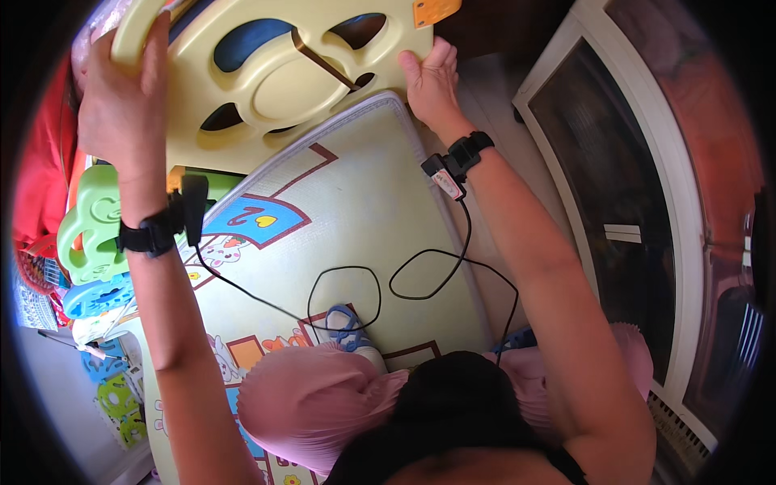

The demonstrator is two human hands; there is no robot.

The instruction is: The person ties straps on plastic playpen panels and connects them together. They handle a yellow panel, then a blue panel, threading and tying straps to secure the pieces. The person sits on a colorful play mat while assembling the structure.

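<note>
A large cream plastic panel point(190, 89) with rounded cutouts stands at the far end of the mat, tilted, between my two hands. My left hand point(121, 105) is closed around its upper left rim, the fingertips partly cut off by the picture's edge. At the panel's right edge, just below an orange plastic piece point(436, 11), my right hand point(434, 85) grips with the thumb on the near face and the other fingers behind, partly hidden. A black band with a small cabled device sits on each wrist.
I crouch on a printed play mat point(380, 202) with a grey edging. Black cables point(347, 268) loop above it. Green point(89, 222) and blue plastic panels point(97, 297) and red fabric point(44, 170) lie at the left. A white-framed glass door point(594, 153) stands at the right.
</note>
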